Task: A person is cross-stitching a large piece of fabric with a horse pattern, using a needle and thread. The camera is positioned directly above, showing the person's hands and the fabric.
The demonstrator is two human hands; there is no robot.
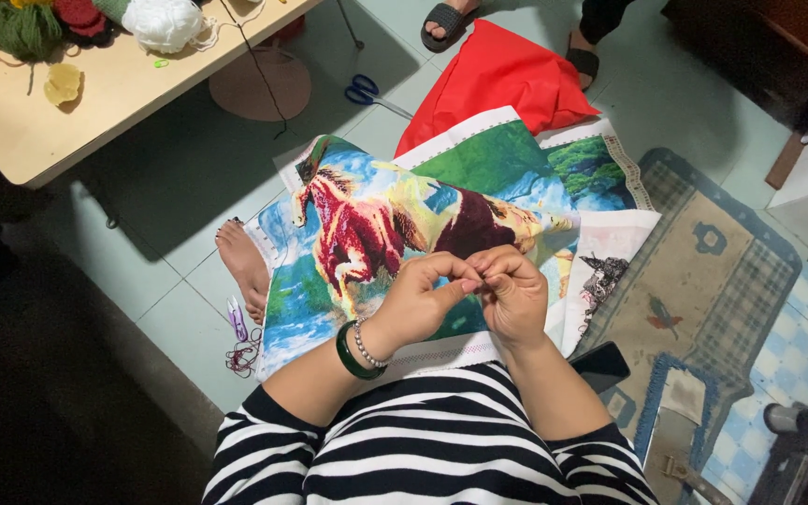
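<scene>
A large cross-stitch cloth (367, 224) with horses, green trees and blue water lies spread over my lap. Both hands meet just above its near edge. My left hand (420, 297), with a green bangle and a bead bracelet on the wrist, pinches its fingertips against those of my right hand (514, 297). Something very small is held between the fingertips, a needle or a thread; it is too fine to tell which. My sleeves are black-and-white striped.
My bare foot (240, 262) rests on the tiled floor beside purple snips (238, 320) and red thread. A black phone (600, 365) lies by my right elbow. Farther off are a red cloth (502, 75), blue scissors (363, 90), a wooden table (58, 122) with yarn, a rug (713, 281), and another person's sandalled feet (446, 21).
</scene>
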